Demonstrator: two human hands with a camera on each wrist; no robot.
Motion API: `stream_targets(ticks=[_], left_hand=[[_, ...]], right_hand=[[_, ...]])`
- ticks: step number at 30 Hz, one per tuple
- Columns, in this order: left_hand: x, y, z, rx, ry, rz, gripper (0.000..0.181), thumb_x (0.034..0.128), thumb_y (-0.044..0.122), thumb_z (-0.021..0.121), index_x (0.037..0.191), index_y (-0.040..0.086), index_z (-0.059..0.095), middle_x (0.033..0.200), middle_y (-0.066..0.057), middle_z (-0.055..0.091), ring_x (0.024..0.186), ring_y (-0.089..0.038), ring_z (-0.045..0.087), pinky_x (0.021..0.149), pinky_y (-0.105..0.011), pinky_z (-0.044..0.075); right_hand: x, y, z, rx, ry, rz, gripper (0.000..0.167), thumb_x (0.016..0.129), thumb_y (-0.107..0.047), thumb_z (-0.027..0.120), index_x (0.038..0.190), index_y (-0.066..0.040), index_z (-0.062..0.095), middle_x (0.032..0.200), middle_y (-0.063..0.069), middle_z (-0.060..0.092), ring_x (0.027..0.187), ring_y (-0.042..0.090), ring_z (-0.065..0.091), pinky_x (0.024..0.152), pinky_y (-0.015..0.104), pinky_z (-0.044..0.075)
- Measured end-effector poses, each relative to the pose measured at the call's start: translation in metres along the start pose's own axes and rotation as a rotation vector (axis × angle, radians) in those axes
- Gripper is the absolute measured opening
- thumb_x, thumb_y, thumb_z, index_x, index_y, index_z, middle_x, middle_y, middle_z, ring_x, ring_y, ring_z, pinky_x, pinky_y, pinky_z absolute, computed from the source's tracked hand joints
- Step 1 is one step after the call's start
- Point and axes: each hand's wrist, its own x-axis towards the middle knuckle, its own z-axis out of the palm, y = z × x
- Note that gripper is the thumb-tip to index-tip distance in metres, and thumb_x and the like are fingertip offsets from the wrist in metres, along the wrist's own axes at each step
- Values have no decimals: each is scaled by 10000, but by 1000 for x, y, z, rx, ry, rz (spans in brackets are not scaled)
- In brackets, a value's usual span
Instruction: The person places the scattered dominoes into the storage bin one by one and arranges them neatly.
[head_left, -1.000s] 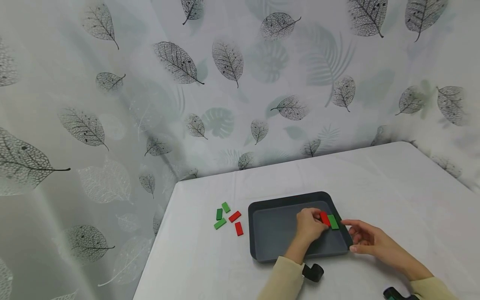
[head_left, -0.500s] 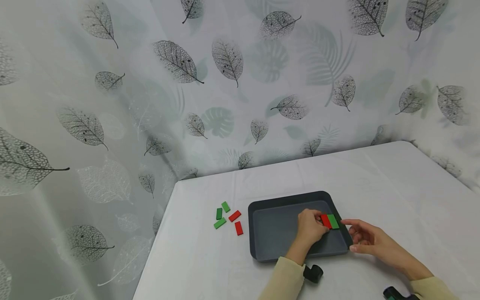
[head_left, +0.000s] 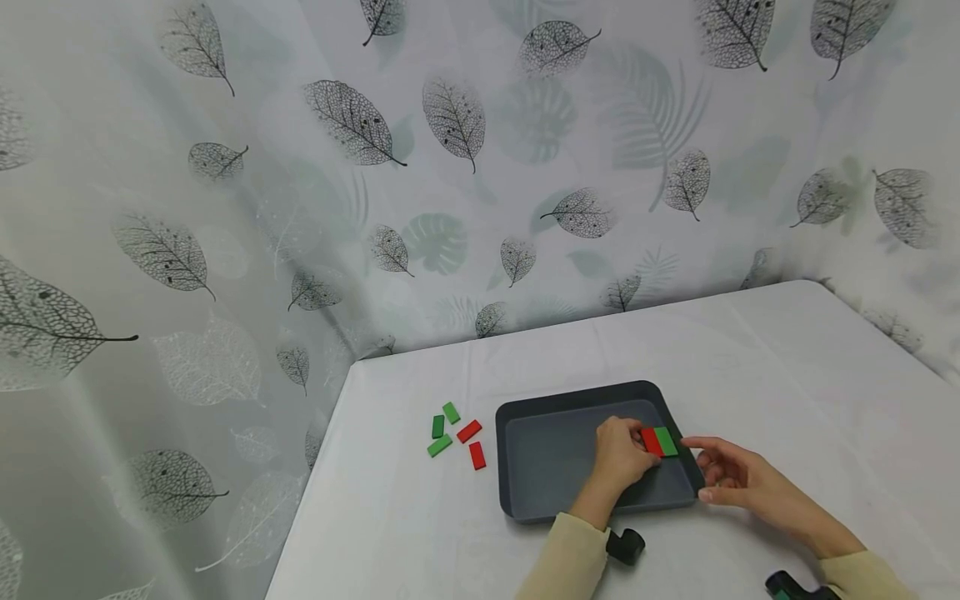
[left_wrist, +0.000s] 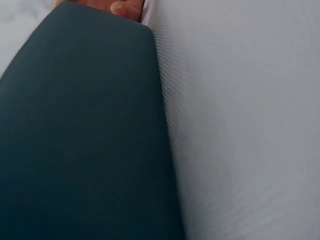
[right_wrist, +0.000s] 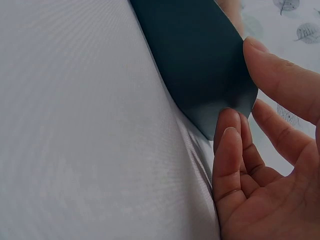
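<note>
Inside the dark grey tray (head_left: 551,492), the left hand (head_left: 621,452) pinches a red block (head_left: 651,442) at its left side. That block lies flush against a green block (head_left: 666,442) near the tray's right wall. The right hand (head_left: 742,483) is at the tray's right edge, index finger and thumb stretched to the rim, the other fingers loosely bent, with no block in it. In the right wrist view the right hand (right_wrist: 280,170) touches the tray corner (right_wrist: 200,55). The tray's outside (left_wrist: 90,125) hides the blocks from the left wrist view.
Left of the tray on the white table (head_left: 390,517) lie three green blocks, one of them dark green (head_left: 438,427), and two red blocks (head_left: 469,431). A leaf-patterned curtain (head_left: 480,208) hangs behind the table. Both wrists wear black devices (head_left: 626,547).
The left hand has shifted slightly right, and the red block, earlier slightly askew beside the green one, has come flush against it. The right hand has stayed at the tray's edge.
</note>
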Motion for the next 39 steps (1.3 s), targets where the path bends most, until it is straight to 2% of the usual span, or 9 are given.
stream_targets(ticks=[5,8,11,14,20,24,27,32,39], left_hand=[[-3,5,-15,-55,39,-15,576,670,230,889,1198,115,688,986,22,577,809,-30,520,697,-155,427],[-3,3,-36,-122,94,71,604,721,261,847,1276,139,645,1073,-24,561,803,-66,564,669,-130,411],[-1,-10,-64,-159,205,189,582,752,287,807,1285,127,634,1094,-78,554,835,-148,598,675,-135,419],[0,-32,-94,-187,347,219,543,760,263,792,1261,115,642,1099,-107,550,888,-223,587,711,-221,484],[-11,-98,-153,-201,543,38,508,748,129,800,1229,74,645,1123,-148,535,947,-295,556,788,-451,507],[-26,-148,-178,-145,576,-144,516,738,95,806,1221,38,636,1132,-167,544,989,-335,572,781,-430,499],[-37,-176,-184,-103,545,-254,537,740,95,804,1234,7,612,1138,-197,547,996,-339,575,781,-422,488],[-50,-202,-183,-87,451,-356,560,744,90,804,1249,-10,584,1104,-210,557,986,-318,597,812,-437,501],[-55,-208,-184,-96,385,-366,564,740,72,810,1247,-16,581,1049,-183,588,935,-283,601,778,-389,515]], right_hand=[[1,1,1,-6,-3,-5,618,862,-31,696,1392,74,396,1019,52,494,834,147,544,658,248,482],[2,1,2,-13,-2,9,621,863,-41,699,1394,69,397,1021,63,497,833,144,542,656,249,475],[3,2,2,-16,-3,16,625,860,-48,706,1395,63,402,1030,67,502,835,136,545,658,249,472],[2,2,1,-18,-7,1,617,860,-36,703,1392,64,405,1033,47,511,839,127,547,663,244,473],[0,3,0,-19,0,-36,594,858,-4,692,1384,53,421,1022,4,511,842,129,544,659,246,469],[-1,4,-1,-38,15,-37,591,855,6,692,1386,34,432,1020,13,513,846,125,540,658,242,466],[-2,5,-4,-47,22,-26,595,854,9,693,1390,25,434,1023,16,516,844,123,539,657,242,466],[-1,4,-4,-36,17,6,596,858,-1,693,1395,15,435,1027,4,513,839,129,536,655,246,465],[1,3,-1,-13,0,9,591,864,-1,686,1398,10,432,1026,2,508,840,135,537,656,243,468]])
